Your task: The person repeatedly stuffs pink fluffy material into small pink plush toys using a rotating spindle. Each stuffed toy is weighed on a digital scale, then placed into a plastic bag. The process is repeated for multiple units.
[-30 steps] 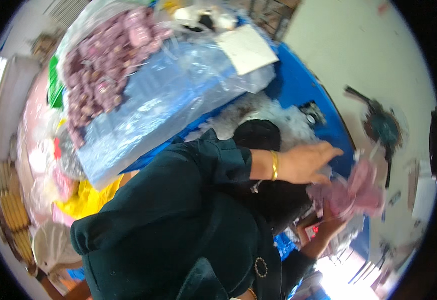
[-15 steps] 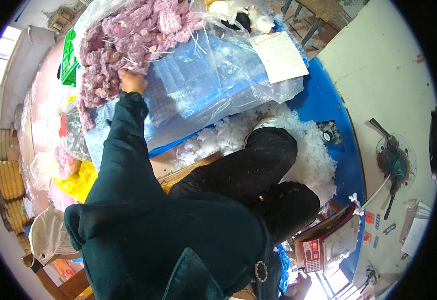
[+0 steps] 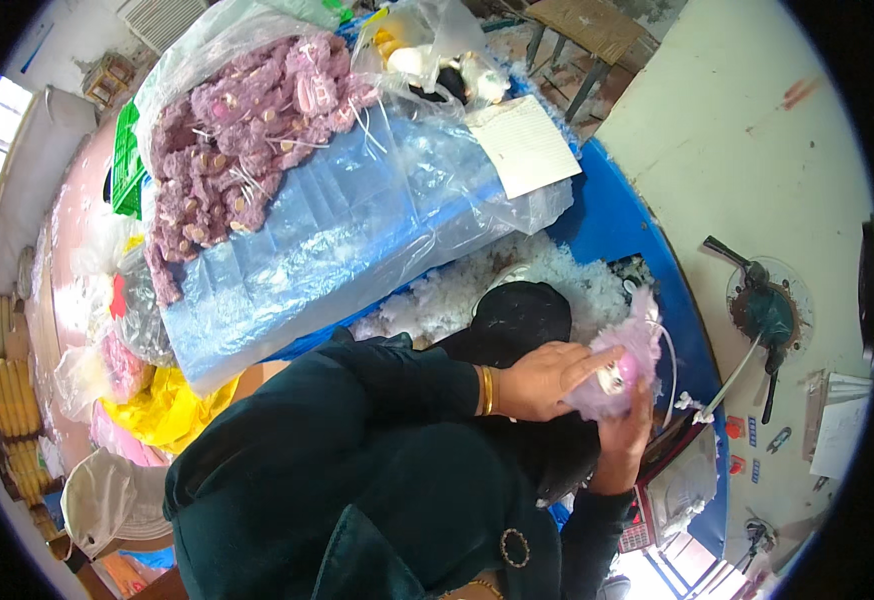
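Note:
Over my lap, both hands hold a small fluffy lilac plush doll (image 3: 612,380) with a little doll face and a white string loop. My left hand (image 3: 542,383) grips its side, with thumb and fingers pressed against the fur. From below, my right hand (image 3: 625,445) closes round the other side. A heap of mauve plush pieces (image 3: 247,150) with white strings lies at the far left on a clear plastic sheet (image 3: 317,215) over a blue surface. Loose white stuffing (image 3: 427,305) is piled in a blue-edged trough before my knees.
On the right, a pale worktop (image 3: 747,130) carries a round metal fitting (image 3: 765,310) with a dark handle and a white tube. A red scale (image 3: 637,525) stands below it. A paper sheet (image 3: 524,146) and a bag of toys (image 3: 432,60) lie at the back.
My left hand has left the mauve heap and come right and nearer, over my lap. Both hands now grip the plush doll; my right hand has risen from the lower edge.

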Tool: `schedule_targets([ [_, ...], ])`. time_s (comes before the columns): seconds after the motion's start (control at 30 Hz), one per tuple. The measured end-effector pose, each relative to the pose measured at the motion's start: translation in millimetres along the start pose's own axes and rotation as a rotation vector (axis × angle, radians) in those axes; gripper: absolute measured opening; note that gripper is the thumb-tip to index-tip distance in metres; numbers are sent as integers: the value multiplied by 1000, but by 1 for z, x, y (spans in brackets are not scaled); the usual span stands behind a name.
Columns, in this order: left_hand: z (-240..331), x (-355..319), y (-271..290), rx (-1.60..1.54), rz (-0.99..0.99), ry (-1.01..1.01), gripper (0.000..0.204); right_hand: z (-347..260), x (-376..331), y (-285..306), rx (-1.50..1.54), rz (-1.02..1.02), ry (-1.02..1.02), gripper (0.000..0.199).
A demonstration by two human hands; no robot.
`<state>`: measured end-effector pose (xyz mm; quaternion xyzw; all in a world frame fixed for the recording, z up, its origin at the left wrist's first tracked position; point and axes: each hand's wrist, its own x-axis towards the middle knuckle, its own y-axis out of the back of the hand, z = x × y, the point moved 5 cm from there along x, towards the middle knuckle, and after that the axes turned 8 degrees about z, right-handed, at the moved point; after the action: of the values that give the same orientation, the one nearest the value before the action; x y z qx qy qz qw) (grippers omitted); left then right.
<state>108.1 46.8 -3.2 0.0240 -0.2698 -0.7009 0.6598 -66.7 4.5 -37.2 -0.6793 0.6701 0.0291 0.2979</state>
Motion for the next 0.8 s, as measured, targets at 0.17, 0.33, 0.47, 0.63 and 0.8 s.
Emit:
schedule_targets([
  [0.17, 5, 17, -6, -606, -88, 217, 65, -30, -22, 6, -12, -245, -28, 82],
  [0.33, 6, 32, -30, -1024, -240, 572, 34, -33, -32, 12, -341, -351, -178, 75],
  [0.47, 5, 41, -46, -1083, -385, 510, 31, -41, -37, 22, -59, -366, -34, 62],
  [0.63, 29, 63, -45, -984, -501, 402, 33, -45, -42, 24, 143, -382, -300, 51],
  [0.8, 35, 72, -47, -653, -578, 165, 29, -50, -45, 29, 75, -283, -210, 59],
])
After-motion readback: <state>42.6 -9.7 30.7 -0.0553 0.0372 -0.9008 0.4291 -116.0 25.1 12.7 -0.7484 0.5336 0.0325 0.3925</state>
